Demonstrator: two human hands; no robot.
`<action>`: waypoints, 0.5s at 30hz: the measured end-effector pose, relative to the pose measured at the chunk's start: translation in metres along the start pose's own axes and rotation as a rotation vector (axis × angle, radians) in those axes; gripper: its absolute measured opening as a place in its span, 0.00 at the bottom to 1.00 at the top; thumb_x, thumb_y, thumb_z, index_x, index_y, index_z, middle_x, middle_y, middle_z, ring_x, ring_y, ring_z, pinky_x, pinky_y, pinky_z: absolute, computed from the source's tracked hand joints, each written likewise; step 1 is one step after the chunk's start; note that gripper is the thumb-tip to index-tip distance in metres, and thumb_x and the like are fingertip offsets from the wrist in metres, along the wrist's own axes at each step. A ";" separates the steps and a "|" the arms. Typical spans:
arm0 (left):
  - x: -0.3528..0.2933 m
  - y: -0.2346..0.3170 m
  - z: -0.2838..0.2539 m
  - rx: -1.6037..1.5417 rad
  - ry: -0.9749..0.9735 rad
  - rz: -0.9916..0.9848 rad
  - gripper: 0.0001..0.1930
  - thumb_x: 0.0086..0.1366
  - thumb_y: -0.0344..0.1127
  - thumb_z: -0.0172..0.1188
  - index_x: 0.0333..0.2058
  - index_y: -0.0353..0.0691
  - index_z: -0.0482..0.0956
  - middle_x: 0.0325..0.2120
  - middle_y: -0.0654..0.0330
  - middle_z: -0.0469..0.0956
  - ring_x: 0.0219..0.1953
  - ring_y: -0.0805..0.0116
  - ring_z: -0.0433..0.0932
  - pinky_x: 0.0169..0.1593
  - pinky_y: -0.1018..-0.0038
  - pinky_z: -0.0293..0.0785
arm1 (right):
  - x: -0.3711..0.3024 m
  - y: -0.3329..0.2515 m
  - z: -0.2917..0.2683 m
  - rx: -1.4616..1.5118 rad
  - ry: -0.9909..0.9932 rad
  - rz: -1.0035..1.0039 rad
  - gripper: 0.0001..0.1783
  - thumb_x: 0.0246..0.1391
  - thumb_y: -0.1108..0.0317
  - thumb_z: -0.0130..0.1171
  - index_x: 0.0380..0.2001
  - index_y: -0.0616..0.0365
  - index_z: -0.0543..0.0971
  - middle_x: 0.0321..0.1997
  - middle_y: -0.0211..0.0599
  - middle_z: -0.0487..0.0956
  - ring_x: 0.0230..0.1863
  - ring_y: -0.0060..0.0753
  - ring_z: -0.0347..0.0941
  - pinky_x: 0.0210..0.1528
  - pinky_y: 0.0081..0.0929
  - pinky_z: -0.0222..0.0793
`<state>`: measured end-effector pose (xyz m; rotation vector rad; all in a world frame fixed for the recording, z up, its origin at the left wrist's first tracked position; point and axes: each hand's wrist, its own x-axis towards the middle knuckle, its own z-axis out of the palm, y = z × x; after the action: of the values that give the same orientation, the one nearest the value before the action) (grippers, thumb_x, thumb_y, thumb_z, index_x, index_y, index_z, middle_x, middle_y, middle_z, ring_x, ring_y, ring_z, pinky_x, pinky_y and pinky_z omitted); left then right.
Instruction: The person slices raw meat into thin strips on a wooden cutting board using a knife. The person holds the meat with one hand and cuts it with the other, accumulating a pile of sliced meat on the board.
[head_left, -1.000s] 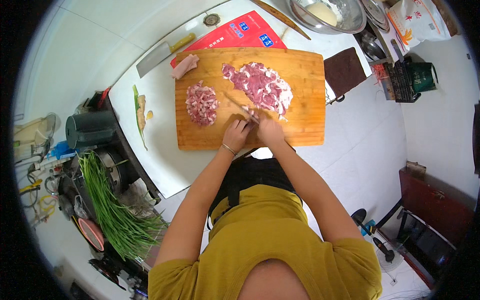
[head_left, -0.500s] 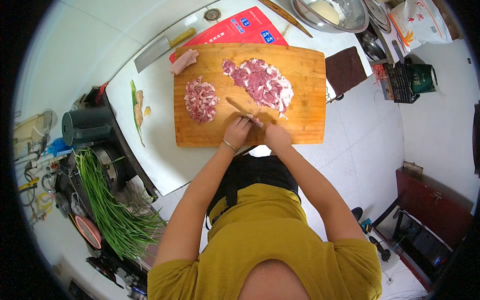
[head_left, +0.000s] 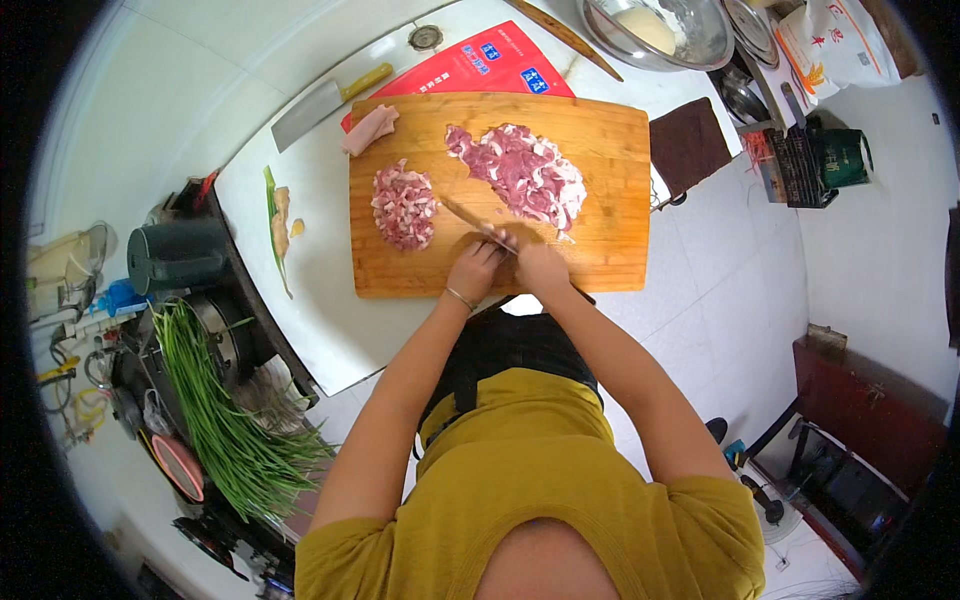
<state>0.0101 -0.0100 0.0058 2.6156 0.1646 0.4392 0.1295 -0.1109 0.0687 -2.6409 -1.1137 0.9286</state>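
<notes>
My right hand (head_left: 542,268) is closed around the handle of a knife (head_left: 463,212), its blade slanting to the far left across the wooden cutting board (head_left: 615,200). Beside the blade, the curled fingers of my left hand (head_left: 474,270) press on a small piece of meat at the board's near side, mostly hidden by my hands. A heap of diced meat (head_left: 403,205) lies to the left of the blade. Beyond my right hand spreads a larger pile of sliced red and white meat (head_left: 525,172). A pale slab of pork skin or fat (head_left: 371,130) rests at the board's far left corner.
A cleaver (head_left: 318,112) and a red sheet (head_left: 470,65) lie beyond the board. Ginger (head_left: 281,208) and a green onion (head_left: 272,235) are at left. A metal bowl with dough (head_left: 648,30) stands far right. Long green chives (head_left: 225,410) lie left of the table.
My right hand has shifted slightly left and away from me, closer to my left hand. The knife tip has moved left, towards the diced meat.
</notes>
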 end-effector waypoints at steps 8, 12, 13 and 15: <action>0.001 0.007 -0.007 -0.035 0.058 -0.047 0.11 0.50 0.26 0.56 0.35 0.37 0.76 0.36 0.58 0.74 0.38 0.60 0.73 0.42 0.70 0.72 | -0.006 0.012 -0.023 0.073 0.110 0.018 0.08 0.48 0.69 0.50 0.31 0.62 0.71 0.26 0.55 0.77 0.29 0.56 0.76 0.32 0.48 0.72; 0.000 0.008 -0.006 -0.012 0.067 -0.060 0.13 0.49 0.26 0.56 0.37 0.36 0.76 0.36 0.57 0.74 0.38 0.59 0.74 0.41 0.70 0.73 | -0.038 0.011 -0.019 0.026 0.047 -0.022 0.08 0.48 0.69 0.50 0.29 0.63 0.71 0.24 0.54 0.77 0.28 0.55 0.76 0.31 0.47 0.72; 0.000 0.010 -0.007 -0.006 0.075 -0.053 0.13 0.49 0.26 0.56 0.37 0.36 0.76 0.36 0.57 0.74 0.38 0.59 0.74 0.41 0.70 0.73 | -0.039 0.012 -0.014 0.021 0.034 -0.015 0.08 0.47 0.69 0.51 0.29 0.62 0.71 0.24 0.54 0.77 0.28 0.56 0.76 0.31 0.47 0.71; 0.000 0.007 -0.005 0.007 0.092 -0.019 0.15 0.48 0.26 0.55 0.38 0.36 0.76 0.36 0.56 0.74 0.39 0.58 0.74 0.42 0.69 0.73 | -0.037 0.014 0.002 0.012 0.008 -0.001 0.08 0.46 0.70 0.52 0.30 0.61 0.72 0.24 0.56 0.76 0.29 0.57 0.75 0.31 0.49 0.70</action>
<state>0.0091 -0.0145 0.0132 2.5994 0.2219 0.5534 0.1169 -0.1467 0.0805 -2.6324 -1.1038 0.9212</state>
